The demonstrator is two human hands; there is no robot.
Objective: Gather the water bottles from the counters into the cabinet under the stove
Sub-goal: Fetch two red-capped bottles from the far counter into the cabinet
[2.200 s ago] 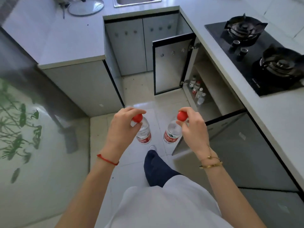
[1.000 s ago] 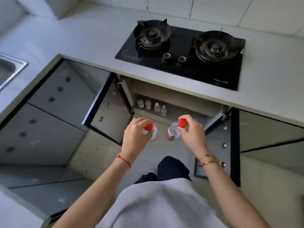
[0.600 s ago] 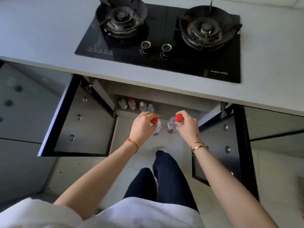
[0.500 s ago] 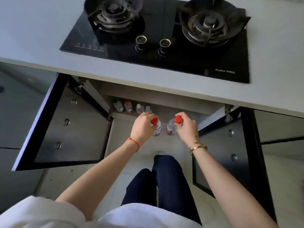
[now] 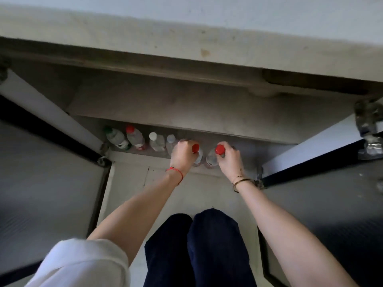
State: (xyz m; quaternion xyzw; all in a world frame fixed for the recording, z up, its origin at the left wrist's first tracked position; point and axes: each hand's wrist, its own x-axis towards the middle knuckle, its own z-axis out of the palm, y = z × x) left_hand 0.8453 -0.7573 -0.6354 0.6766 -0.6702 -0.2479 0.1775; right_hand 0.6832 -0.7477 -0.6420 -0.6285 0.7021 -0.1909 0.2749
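Hands: left hand (image 5: 182, 154) and right hand (image 5: 229, 159), each clamped by the fingertips round the neck and cap of one bottle, both lowered at the front lip of the cabinet floor (image 5: 246, 150) under the stove.

Left-hand bottle (image 5: 198, 157): clear plastic, red cap, upright, base at or just above the cabinet floor; contact cannot be told. Right-hand bottle (image 5: 211, 159): same make, red cap, upright, just beside the first, bodies near or touching.

Stored row (image 5: 141, 139): four bottles already standing to the left along the cabinet floor, with green, red, white and pale caps, close together.

Cabinet doors: left door (image 5: 51, 183) and right door (image 5: 323, 183), both swung open. Counter (image 5: 186, 27) edge overhead.

Handling, judged: small bottles, light to moderate in weight if full; thin walls that give under a squeeze; smooth and somewhat slippery on the body. Neck under the cap is the stiffest hold and suits setting down from above. Narrow base, so likely to tip against neighbours if let go while tilted.
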